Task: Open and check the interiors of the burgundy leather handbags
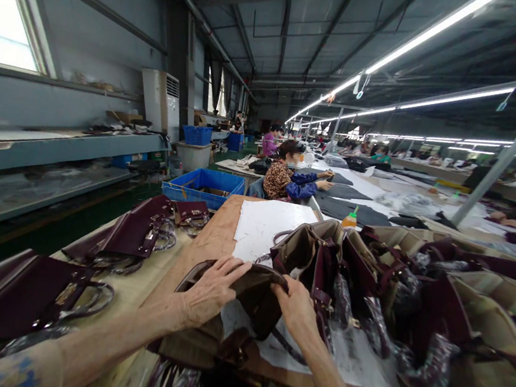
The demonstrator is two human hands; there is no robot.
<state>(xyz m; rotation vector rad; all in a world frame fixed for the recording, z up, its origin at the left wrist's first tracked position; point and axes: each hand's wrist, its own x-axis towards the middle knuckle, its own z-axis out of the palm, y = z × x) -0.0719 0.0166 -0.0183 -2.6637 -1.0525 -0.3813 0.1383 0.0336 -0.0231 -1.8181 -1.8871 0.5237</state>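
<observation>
A handbag (191, 345) with a brown lining stands open in front of me, its mouth turned up. Along its upper edge on the left lies my left hand (213, 290), fingers reaching over the rim and closed on it. My right hand (294, 306) pinches the right end of the same rim between thumb and fingers. White paper (276, 221) covers part of the wooden tabletop (223, 220) under and beyond the bag. The bag's underside is partly hidden by my left forearm.
Several burgundy handbags (28, 289) lie on a surface at left. More open bags (443, 309) with plastic-wrapped handles crowd the right side. A blue crate (204, 187) and a seated co-worker (282, 178) are ahead, near a glue bottle (350, 218) with a green cap.
</observation>
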